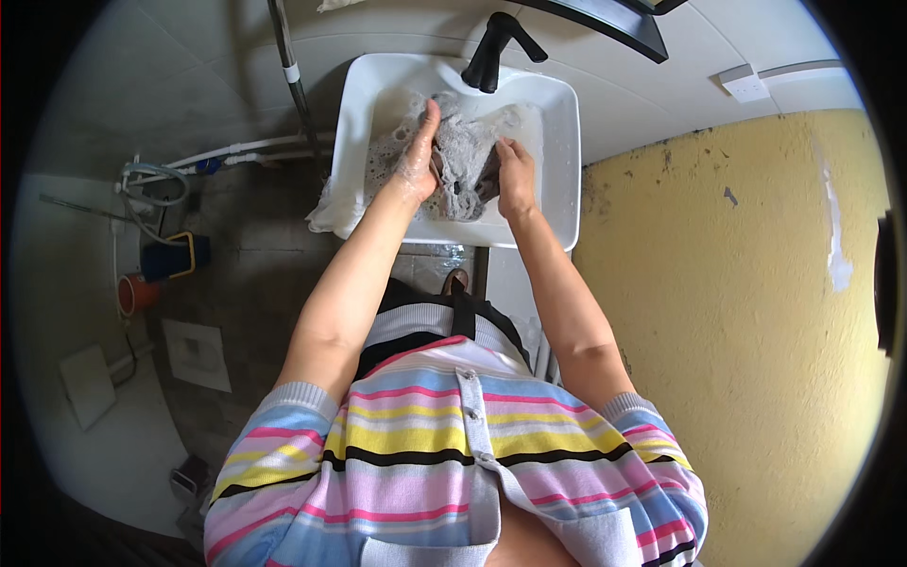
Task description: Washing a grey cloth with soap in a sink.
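Note:
A white rectangular sink (567, 177) in front of me holds cloudy, soapy water. Between my hands is a wet grey cloth item (464, 156), bunched and coated in suds, with darker parts at its sides. My left hand (423, 159) lies along its left side, thumb pointing up and wet with foam; its fingers are hidden behind the cloth. On the other side, my right hand (516, 173) pinches the cloth's darker right edge with thumb and fingers. A pale wet cloth (333, 209) hangs over the sink's left front corner.
A black faucet (489, 53) rises at the sink's back edge. Left of the sink run a metal pipe (283, 42) and white pipes (234, 150). A dark blue bucket (166, 261), a red bucket (134, 294) and a squat toilet (197, 354) are farther left. A yellow wall (716, 248) borders the right.

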Demonstrator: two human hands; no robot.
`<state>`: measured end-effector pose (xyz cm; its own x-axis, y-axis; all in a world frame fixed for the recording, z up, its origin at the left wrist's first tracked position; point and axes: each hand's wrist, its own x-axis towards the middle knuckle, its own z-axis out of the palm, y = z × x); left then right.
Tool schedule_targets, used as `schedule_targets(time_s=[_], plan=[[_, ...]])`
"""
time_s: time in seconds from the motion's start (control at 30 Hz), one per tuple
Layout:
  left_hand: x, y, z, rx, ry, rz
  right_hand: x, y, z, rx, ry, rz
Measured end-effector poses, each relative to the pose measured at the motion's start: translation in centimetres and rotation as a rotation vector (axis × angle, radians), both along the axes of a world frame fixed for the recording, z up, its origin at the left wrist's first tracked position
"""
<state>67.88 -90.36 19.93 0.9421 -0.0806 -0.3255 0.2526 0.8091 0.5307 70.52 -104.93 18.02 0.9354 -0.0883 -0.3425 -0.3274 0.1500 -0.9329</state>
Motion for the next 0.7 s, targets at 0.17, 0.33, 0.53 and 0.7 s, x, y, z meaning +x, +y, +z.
schedule_targets(time_s=[0.17,0.33,0.53,0.7], plan=[[0.9,-0.8,-2.8,0.426,0.072,-0.012,-0.8,0.9,2.9,-0.533,-0.395,0.326],[0.6,0.7,2.2,0.447,-0.061,-0.115,3.2,-3.8,-1.0,-0.136,-0.243,-0.101],[1.9,3.8,0.2,0.064,0.126,-0.092,3.6,-6.9,-0.1,0.181,0.049,-0.118],[2.1,2.5,3.1,-0.157,0.037,-0.015,2.1,-6.7,-0.5,0.234,0.168,0.252]])
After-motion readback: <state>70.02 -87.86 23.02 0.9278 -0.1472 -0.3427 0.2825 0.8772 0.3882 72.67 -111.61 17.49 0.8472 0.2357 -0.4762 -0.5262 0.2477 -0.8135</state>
